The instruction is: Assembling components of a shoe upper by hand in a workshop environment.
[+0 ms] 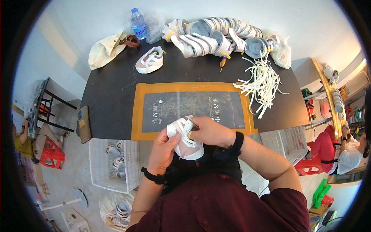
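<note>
A small white and pale pink shoe upper (pixel 188 149) is held in front of my body, just over the table's near edge. My left hand (pixel 161 151) grips it from the left, with the thumb lying across its front. On the other side my right hand (pixel 210 131) is closed at the upper's opening, its fingertips partly hidden in there. White lacing runs over the upper's front between the hands. A similar shoe upper (pixel 149 60) with a loose thread sits farther back on the dark table (pixel 108 87).
Behind are nested shoe uppers (pixel 197 44), an orange-handled awl (pixel 222 63), white laces (pixel 264 83), a water bottle (pixel 138 24) and a cream cloth bag (pixel 106 50). A phone (pixel 84 123) lies at the left edge. Crates (pixel 115 185) stand below; people work at both sides.
</note>
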